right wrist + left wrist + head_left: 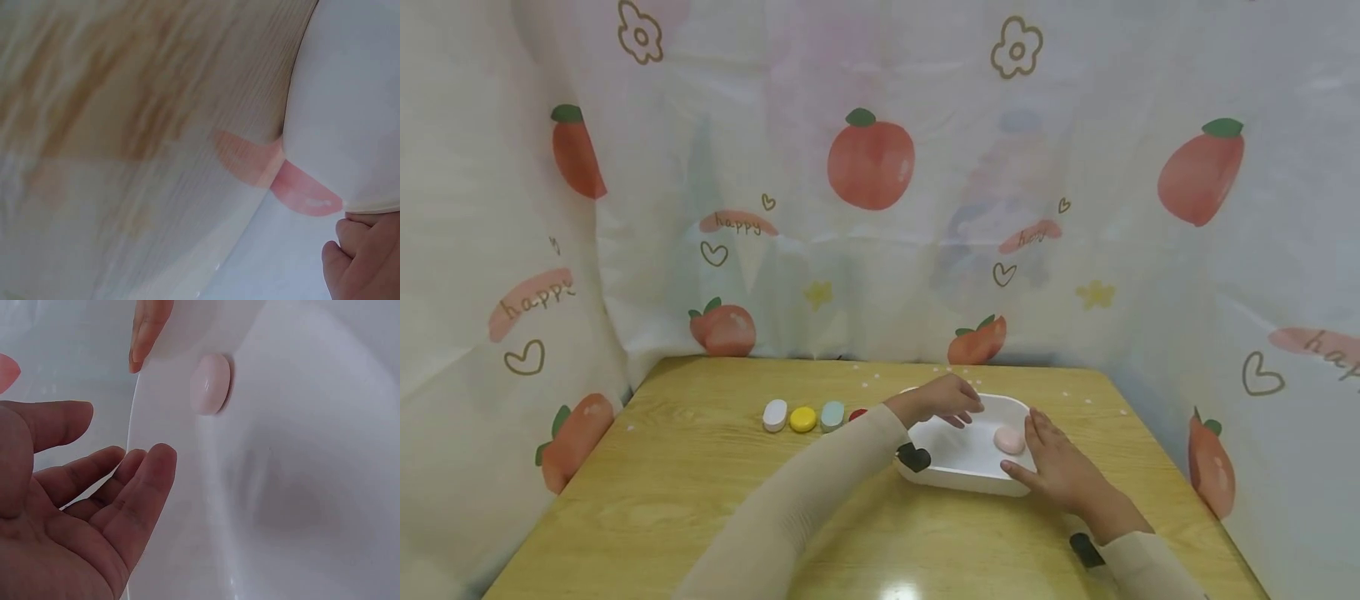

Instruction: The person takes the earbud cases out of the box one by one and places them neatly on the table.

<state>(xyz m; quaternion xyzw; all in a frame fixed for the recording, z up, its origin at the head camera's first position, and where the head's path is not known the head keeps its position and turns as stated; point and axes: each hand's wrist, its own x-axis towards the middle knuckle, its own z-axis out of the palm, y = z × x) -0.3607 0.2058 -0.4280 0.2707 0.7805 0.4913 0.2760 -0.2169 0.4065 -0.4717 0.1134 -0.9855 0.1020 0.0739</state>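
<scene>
A white basin [955, 477] with rounded corners stands on the wooden table. Inside it, toward the right end, lies a smooth pale pink rounded piece [1009, 440], seen larger as a pink oval [211, 384] in the left wrist view. My left hand [942, 398] hovers over the basin's left part with fingers loosely bent and nothing between them; its palm and fingers [134, 500] are apart from the pink piece. My right hand [1063, 467] rests against the basin's right end, fingers extended along the rim. In the right wrist view, its fingers [369, 253] touch the basin's edge.
Left of the basin, a row holds a white oval piece [775, 415], a yellow round one [802, 419], a light blue oval one [832, 416] and a red one [857, 413], partly hidden by my left sleeve. Printed curtains [871, 275] enclose the table [647, 500].
</scene>
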